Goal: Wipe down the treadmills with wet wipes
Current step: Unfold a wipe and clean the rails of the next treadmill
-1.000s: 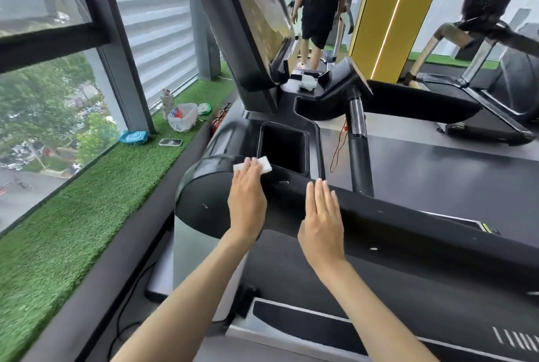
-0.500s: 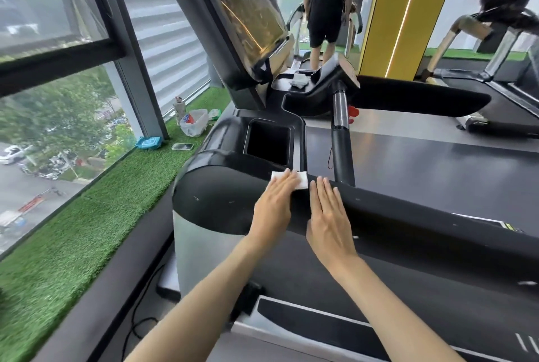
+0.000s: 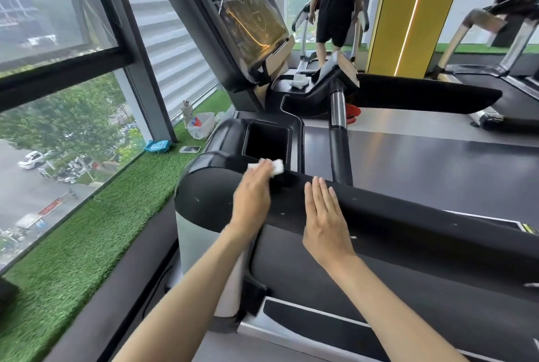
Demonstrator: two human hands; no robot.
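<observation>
Wiping treadmill rail (image 3: 408, 216) top: left hand (image 3: 252, 198) flat, pressing wet wipe (image 3: 276, 167) beside cup pocket (image 3: 267, 141); right hand (image 3: 323, 216) released, flat on rail just right. Next likely: sweep wipe rightward, right hand clearing path.

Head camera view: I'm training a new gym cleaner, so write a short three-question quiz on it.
1. True or false: the left hand presses the white wipe on the black treadmill arm.
2. The right hand is: A flat on that arm, B gripping a bottle, C inside the cup holder?
3. Fill in: the blue pack lies on the green ____.
Key: 1 true; 2 A; 3 turf.
</observation>
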